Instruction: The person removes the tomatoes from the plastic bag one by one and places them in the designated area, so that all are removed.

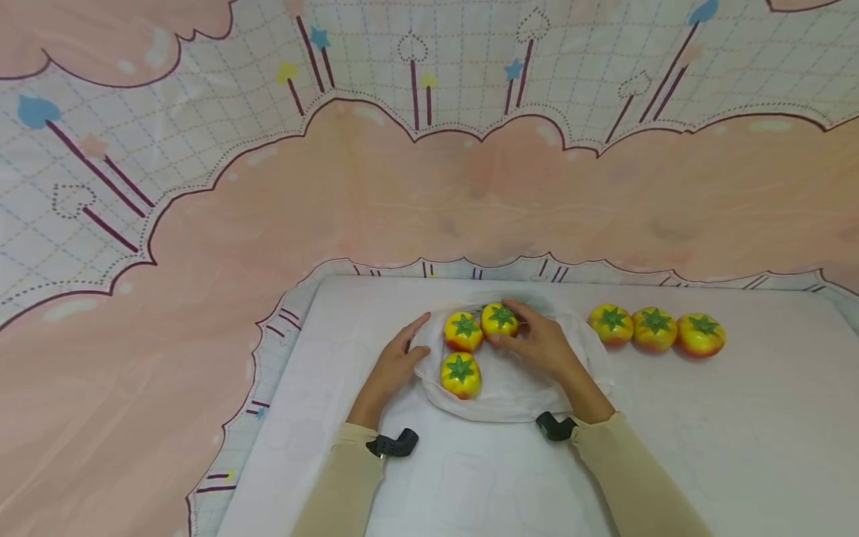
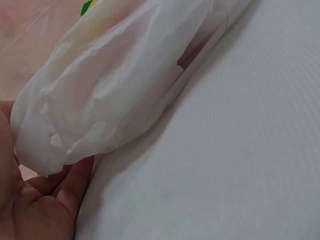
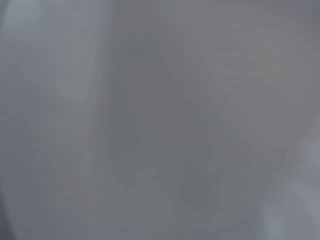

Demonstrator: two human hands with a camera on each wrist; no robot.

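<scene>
A white plastic bag point(image 1: 517, 399) lies spread on the table with three yellow-red toy persimmons with green leaf tops in it: a front one point(image 1: 460, 375), a back left one point(image 1: 463, 331) and a back right one point(image 1: 499, 320). My right hand point(image 1: 537, 343) grips the back right persimmon between thumb and fingers. At the bag's left side, my left hand point(image 1: 396, 365) holds its edge. Up close in the left wrist view, the bag point(image 2: 115, 85) sits between thumb and curled fingers point(image 2: 75, 185). Pale blurred material fills the right wrist view, hiding that hand there.
To the right of the bag, three more toy persimmons point(image 1: 654, 330) stand side by side in a row on the white table point(image 1: 738, 447). A pink and white patterned cloth point(image 1: 470, 194) rises behind the table's back edge and runs along its left side.
</scene>
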